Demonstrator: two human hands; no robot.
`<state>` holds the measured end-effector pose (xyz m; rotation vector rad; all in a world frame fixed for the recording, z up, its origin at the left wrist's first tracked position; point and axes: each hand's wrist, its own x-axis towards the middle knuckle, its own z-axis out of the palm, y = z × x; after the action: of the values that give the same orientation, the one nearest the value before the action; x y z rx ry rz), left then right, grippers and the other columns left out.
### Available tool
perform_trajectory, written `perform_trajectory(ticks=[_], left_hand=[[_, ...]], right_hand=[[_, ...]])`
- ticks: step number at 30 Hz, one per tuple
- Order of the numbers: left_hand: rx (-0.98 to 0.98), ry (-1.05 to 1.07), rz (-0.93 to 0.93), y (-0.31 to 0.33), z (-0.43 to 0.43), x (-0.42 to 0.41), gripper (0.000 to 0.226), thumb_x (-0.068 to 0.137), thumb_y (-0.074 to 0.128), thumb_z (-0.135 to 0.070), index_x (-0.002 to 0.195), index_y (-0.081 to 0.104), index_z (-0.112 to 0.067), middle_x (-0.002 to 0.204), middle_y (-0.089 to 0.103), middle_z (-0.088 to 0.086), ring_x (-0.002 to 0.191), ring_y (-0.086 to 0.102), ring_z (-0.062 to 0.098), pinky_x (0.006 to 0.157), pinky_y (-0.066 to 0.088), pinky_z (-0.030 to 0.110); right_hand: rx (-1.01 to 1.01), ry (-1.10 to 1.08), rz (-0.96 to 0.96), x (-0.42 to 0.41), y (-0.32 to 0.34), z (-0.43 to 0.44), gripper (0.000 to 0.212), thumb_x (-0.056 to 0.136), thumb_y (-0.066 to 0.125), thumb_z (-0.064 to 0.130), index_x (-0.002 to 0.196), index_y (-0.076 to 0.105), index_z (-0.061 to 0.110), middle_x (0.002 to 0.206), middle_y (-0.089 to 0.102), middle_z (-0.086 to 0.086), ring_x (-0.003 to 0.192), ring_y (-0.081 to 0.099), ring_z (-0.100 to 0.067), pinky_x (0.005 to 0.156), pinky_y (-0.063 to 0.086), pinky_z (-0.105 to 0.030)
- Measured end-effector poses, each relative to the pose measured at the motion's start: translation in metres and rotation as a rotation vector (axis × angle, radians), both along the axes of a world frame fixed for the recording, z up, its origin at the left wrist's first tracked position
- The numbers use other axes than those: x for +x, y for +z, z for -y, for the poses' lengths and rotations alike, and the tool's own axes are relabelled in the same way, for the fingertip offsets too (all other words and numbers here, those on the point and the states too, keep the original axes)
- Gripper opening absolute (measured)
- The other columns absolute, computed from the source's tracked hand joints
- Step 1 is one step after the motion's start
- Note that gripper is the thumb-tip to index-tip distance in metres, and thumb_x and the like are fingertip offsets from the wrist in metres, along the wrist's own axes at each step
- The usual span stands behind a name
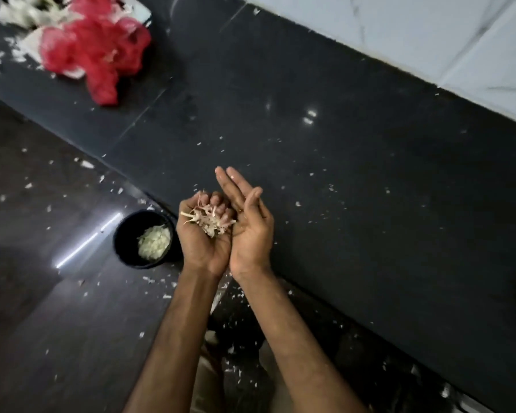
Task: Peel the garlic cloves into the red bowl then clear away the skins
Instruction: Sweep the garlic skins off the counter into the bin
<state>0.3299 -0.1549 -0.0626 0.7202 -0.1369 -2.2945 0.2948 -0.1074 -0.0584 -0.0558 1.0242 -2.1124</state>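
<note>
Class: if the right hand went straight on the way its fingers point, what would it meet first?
Likely nothing: the right hand points away over the dark surface, passing just right of the red bag, though depth is unclear.

single head view, tilted, looking steeply down over dark counter (340,174), close above both hands.
</note>
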Motion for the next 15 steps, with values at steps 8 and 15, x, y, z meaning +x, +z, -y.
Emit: perform_trajectory(ticks=[8, 15], left_hand=[[-0.034, 0.153, 0.013, -0.034, 0.083, 0.134, 0.030, 0.084, 0.044, -0.009, 0.080, 0.074, -0.010, 0.084, 0.071, 0.006, 0.077, 0.067, 0.016, 0.076, 0.058, 0.026], [0.030, 0.138, 0.130, -0.127, 0.176, 0.244, 0.031, 0.101, 0.044, -0.018, 0.092, 0.072, -0.010, 0.104, 0.072, 0.009, 0.102, 0.067, 0.020, 0.102, 0.051, 0.036]], right_hand=[[-0.093, 0.153, 0.123, 0.124, -0.045, 0.099, 0.041, 0.104, 0.038, 0.025, 0.122, 0.063, -0.001, 0.132, 0.061, -0.022, 0.124, 0.058, -0.028, 0.109, 0.042, -0.041], [-0.029, 0.183, 0.393, 0.231, -0.132, 0.198, 0.042, 0.101, 0.042, 0.032, 0.123, 0.062, 0.002, 0.128, 0.066, -0.015, 0.120, 0.062, -0.023, 0.111, 0.043, -0.037]])
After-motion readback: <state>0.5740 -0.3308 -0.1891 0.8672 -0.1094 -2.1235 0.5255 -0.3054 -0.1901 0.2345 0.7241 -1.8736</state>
